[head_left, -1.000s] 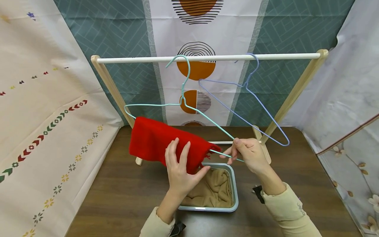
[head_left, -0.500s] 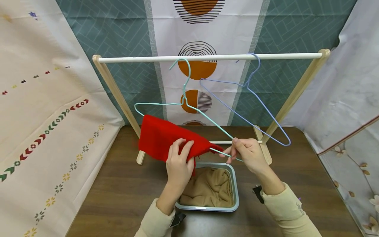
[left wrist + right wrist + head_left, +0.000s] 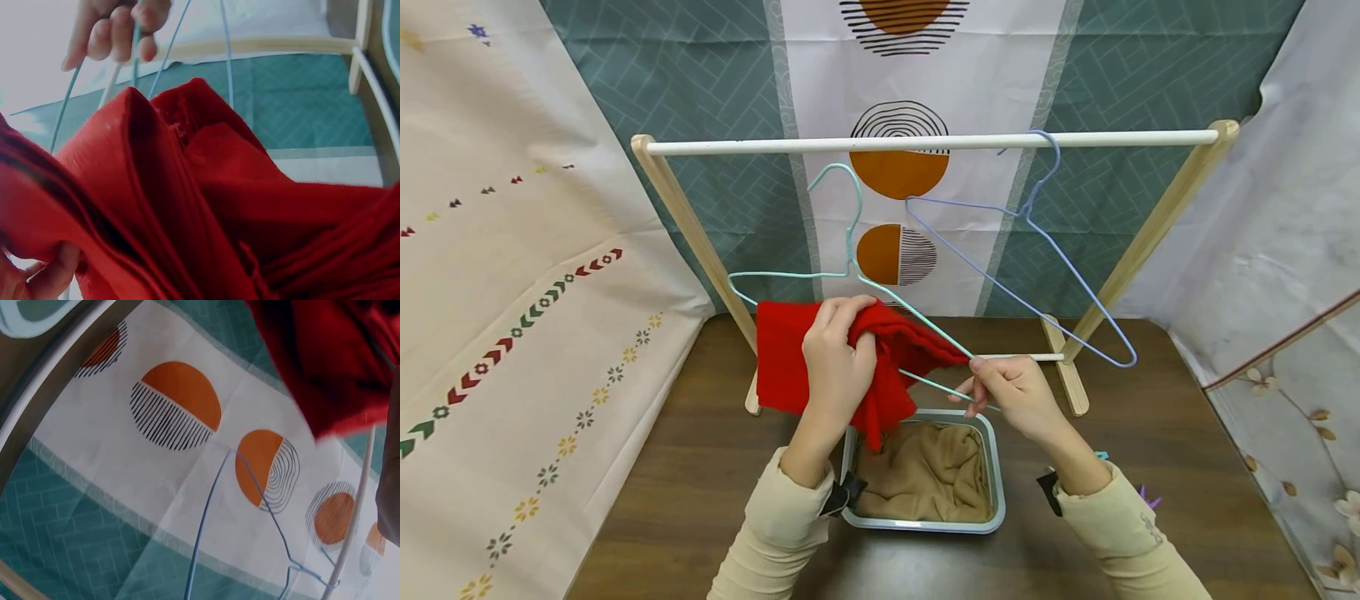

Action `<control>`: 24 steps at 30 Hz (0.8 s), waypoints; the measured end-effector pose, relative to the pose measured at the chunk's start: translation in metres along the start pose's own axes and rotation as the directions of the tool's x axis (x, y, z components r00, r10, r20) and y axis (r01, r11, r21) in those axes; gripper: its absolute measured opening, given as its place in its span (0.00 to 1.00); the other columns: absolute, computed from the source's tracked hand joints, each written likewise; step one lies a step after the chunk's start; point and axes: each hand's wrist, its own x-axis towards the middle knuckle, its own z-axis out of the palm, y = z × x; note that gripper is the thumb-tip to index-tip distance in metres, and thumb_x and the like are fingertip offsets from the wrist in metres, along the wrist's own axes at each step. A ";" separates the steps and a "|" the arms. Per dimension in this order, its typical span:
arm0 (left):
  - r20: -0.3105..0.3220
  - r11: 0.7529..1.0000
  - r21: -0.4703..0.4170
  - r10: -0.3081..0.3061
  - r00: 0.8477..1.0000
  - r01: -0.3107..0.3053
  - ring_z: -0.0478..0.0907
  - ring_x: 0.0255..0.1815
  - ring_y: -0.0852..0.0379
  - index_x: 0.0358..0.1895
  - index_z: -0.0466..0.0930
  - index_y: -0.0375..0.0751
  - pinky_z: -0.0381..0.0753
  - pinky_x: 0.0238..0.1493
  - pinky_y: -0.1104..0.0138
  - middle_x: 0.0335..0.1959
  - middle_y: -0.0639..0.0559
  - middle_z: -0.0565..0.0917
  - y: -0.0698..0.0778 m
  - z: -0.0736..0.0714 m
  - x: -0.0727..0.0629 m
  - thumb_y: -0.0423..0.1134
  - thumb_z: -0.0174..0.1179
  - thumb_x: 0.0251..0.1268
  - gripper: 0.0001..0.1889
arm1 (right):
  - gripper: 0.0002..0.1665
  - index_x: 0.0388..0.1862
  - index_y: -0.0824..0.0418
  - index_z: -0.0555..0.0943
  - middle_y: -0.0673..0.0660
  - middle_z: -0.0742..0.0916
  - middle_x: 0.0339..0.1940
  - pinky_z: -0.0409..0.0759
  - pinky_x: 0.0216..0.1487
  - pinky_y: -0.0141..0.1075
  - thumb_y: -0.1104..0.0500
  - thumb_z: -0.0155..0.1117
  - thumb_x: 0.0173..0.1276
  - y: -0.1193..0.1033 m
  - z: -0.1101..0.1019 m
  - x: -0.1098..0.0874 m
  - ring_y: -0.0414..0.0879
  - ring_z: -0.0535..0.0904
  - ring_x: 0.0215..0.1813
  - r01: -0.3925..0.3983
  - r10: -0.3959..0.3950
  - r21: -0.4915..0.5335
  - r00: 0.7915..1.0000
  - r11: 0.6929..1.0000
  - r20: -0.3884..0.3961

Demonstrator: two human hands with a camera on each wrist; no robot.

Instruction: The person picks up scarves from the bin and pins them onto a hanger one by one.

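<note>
A red fringed scarf (image 3: 782, 358) is folded over the lower bar of a mint-green wire hanger (image 3: 859, 196). My left hand (image 3: 838, 358) grips the scarf near its middle, fingers over the top. In the left wrist view, folds of the red cloth (image 3: 219, 219) fill most of the picture, with fingertips (image 3: 59, 269) showing at the lower left. My right hand (image 3: 1015, 392) pinches the hanger at its right corner, thumb on the sloping arm. The hanger's hook appears below the rack's top rail, in front of the backdrop.
A wooden rack with a white rail (image 3: 737, 147) stands behind, and a periwinkle hanger (image 3: 1078, 283) hangs from it. Below the hands, a grey tub (image 3: 997, 483) holds a crumpled brown cloth (image 3: 925, 483). A small purple item (image 3: 1147, 498) lies by the right sleeve.
My left hand has moved up and left and now grips the scarf, bunching its right part upward. The mint hanger's hook has dropped and shifted left. My right hand has moved slightly left.
</note>
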 end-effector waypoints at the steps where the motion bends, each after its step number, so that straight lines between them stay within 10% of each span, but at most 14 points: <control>1: -0.002 1.000 0.004 -0.005 1.000 0.005 0.76 0.30 0.48 0.37 0.81 0.34 0.78 0.29 0.60 0.33 0.42 0.79 0.001 0.001 0.003 0.22 0.49 0.48 0.14 | 0.24 0.11 0.68 0.70 0.58 0.84 0.20 0.79 0.21 0.40 0.71 0.42 0.70 0.001 0.001 0.000 0.46 0.84 0.27 0.004 -0.004 -0.008 1.000 1.000 0.002; 6: 0.133 0.995 0.094 -0.045 0.990 0.033 0.77 0.30 0.47 0.40 0.80 0.34 0.78 0.30 0.58 0.35 0.42 0.80 0.004 0.010 0.004 0.27 0.55 0.48 0.13 | 0.25 0.11 0.69 0.70 0.58 0.85 0.20 0.79 0.21 0.39 0.71 0.42 0.70 0.000 0.005 0.000 0.45 0.83 0.26 0.038 -0.038 0.003 0.999 0.999 -0.024; 14: 0.412 0.989 0.146 -0.080 0.908 0.021 0.74 0.41 0.51 0.42 0.81 0.42 0.78 0.31 0.60 0.41 0.49 0.81 0.005 0.009 -0.016 0.43 0.58 0.53 0.14 | 0.26 0.11 0.71 0.70 0.64 0.84 0.19 0.80 0.23 0.38 0.69 0.41 0.72 -0.002 0.004 0.001 0.46 0.83 0.23 0.049 -0.042 0.055 0.992 0.997 -0.120; 19: 0.376 0.994 -0.055 0.107 0.920 -0.093 0.73 0.48 0.51 0.40 0.82 0.37 0.77 0.44 0.61 0.44 0.46 0.80 -0.006 -0.004 -0.026 0.36 0.59 0.54 0.11 | 0.25 0.12 0.71 0.70 0.69 0.82 0.19 0.79 0.21 0.36 0.71 0.41 0.71 -0.003 -0.001 0.002 0.47 0.83 0.22 0.090 -0.082 0.063 0.990 0.994 -0.116; 24: 0.205 0.968 -0.195 0.198 0.959 -0.158 0.74 0.47 0.48 0.40 0.81 0.32 0.76 0.44 0.62 0.46 0.41 0.79 -0.022 -0.018 -0.035 0.32 0.57 0.54 0.11 | 0.25 0.12 0.71 0.70 0.59 0.85 0.20 0.80 0.25 0.39 0.69 0.41 0.72 -0.003 -0.010 0.003 0.49 0.83 0.23 0.075 -0.070 0.064 0.994 0.995 -0.083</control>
